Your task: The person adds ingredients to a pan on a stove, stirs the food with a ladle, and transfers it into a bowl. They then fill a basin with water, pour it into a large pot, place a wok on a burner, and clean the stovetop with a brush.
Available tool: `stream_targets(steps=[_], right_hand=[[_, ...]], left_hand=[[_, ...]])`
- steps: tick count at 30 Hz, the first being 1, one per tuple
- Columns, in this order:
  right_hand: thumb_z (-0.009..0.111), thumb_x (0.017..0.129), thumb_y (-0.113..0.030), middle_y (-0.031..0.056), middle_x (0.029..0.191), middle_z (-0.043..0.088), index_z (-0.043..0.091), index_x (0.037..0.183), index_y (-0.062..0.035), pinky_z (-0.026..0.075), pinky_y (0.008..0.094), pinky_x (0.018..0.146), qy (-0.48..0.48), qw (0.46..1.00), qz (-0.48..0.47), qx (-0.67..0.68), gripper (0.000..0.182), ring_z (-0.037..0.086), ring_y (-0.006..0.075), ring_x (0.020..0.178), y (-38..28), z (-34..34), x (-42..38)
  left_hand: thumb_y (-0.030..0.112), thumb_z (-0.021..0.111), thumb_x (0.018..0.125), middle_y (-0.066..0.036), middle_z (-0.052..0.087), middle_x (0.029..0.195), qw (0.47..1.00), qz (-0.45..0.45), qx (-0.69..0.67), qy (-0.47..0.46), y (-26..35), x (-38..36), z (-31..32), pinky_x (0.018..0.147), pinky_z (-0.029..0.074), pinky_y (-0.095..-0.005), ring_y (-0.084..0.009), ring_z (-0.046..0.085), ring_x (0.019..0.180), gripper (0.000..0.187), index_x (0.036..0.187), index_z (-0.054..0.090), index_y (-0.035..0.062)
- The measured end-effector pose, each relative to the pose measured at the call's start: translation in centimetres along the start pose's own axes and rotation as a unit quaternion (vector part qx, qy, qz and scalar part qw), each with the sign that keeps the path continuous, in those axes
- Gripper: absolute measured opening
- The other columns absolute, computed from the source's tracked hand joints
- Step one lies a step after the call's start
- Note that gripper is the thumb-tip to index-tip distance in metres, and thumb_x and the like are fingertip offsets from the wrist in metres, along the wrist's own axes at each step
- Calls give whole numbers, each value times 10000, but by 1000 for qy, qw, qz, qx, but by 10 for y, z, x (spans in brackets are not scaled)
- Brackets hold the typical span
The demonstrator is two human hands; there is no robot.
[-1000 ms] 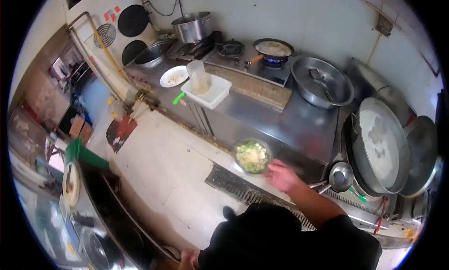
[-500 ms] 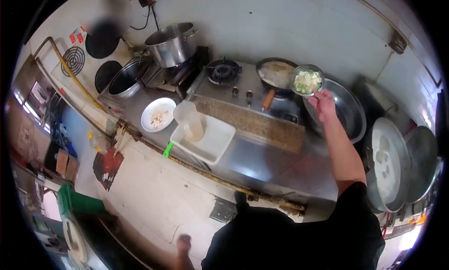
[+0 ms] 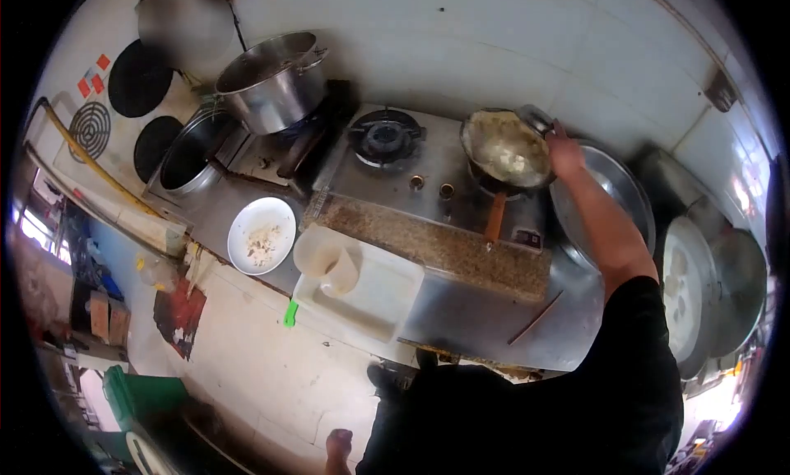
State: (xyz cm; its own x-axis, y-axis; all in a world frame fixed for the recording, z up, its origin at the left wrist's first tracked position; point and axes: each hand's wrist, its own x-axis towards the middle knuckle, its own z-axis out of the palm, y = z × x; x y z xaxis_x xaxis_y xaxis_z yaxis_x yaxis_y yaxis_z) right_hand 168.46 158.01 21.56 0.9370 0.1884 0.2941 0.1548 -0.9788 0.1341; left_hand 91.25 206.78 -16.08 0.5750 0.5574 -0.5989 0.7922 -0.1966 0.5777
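My right hand [image 3: 564, 154] grips a small bowl [image 3: 535, 120] by its rim and holds it tipped over the frying pan [image 3: 485, 134]. White pieces [image 3: 512, 162] lie in the pale, wet contents of the pan. The pan sits on the right burner, its wooden handle [image 3: 495, 218] pointing toward me. Low at my side, my left hand [image 3: 338, 444] hangs closed like a fist, away from the counter, with nothing seen in it.
A large steel pot [image 3: 276, 92] stands on the left stove, beside a bare burner [image 3: 385, 138]. Nearer are a white plate with crumbs [image 3: 239, 243], a white tray [image 3: 387, 302] holding a plastic jug [image 3: 321, 257], and a thin stick [image 3: 535, 319]. A metal basin [image 3: 638, 199] is at right.
My right hand has tilted the bowl of chopped white and green pieces over the pan, and white pieces now show in it. The view has shifted slightly; my left hand stays low.
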Motion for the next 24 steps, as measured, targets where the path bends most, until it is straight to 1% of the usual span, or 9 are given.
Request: stream_targets(steps=[3,8,10,12,13,19,21,23,24], right_hand=[[511,775,-78,161,1122,531,513,935,-66,491,452,708,88,996,10,-9,160,601,370,783,4,0,-7],[583,808,-100,65,804,619,529,853,-52,506,321,626,142,980,-45,135,86,611,216,697,57,18,-37],[588,821,-107,20,785,581,520,837,-55,486,242,583,32,677,242,695,87,575,118,672,6,-48,-85],[584,817,-100,16,780,576,526,851,-63,479,233,570,56,630,261,730,77,566,107,661,-7,-63,-117],[580,812,-93,11,776,571,532,866,-71,473,224,557,83,577,276,764,75,556,95,650,-15,-68,-137],[548,759,-156,-1,623,535,525,761,-107,398,200,388,-12,481,494,724,54,494,101,488,-57,-19,-298],[554,742,-143,1,590,512,519,712,-112,430,253,438,-116,377,392,831,56,502,126,517,-70,56,-370],[561,733,-105,22,626,508,512,722,-117,465,311,524,-107,386,438,805,52,504,158,564,-111,110,-420],[562,740,-82,44,668,529,522,744,-99,483,342,567,-157,741,210,619,44,536,183,622,-100,191,-468]], left_hand=[[175,565,757,-125,634,774,920,295,256,-8,44,39,-16,657,489,-380,-296,602,763,123,716,637,83],[115,560,734,-111,622,749,850,426,303,-61,96,75,-57,632,490,-378,-268,603,761,85,681,621,88],[78,553,713,-100,617,730,822,433,355,-101,96,89,-73,613,488,-379,-257,602,744,79,662,612,95],[33,546,633,-78,615,711,803,409,418,-112,86,103,-87,597,482,-374,-249,594,716,99,640,596,117],[48,539,602,-76,614,695,978,115,108,-137,81,101,-94,601,480,-375,-252,588,694,98,630,587,129],[89,552,623,-86,592,656,940,304,147,-55,21,156,-118,628,481,-377,-259,587,702,26,638,570,102],[94,558,597,-82,588,657,938,260,230,-15,41,152,-123,638,485,-380,-273,586,713,38,620,566,124],[99,556,599,-82,590,663,947,269,164,-64,25,177,-116,638,486,-378,-274,588,715,39,610,567,134],[103,554,602,-82,592,669,953,268,95,-106,21,186,-114,639,487,-376,-276,589,716,44,599,568,144]])
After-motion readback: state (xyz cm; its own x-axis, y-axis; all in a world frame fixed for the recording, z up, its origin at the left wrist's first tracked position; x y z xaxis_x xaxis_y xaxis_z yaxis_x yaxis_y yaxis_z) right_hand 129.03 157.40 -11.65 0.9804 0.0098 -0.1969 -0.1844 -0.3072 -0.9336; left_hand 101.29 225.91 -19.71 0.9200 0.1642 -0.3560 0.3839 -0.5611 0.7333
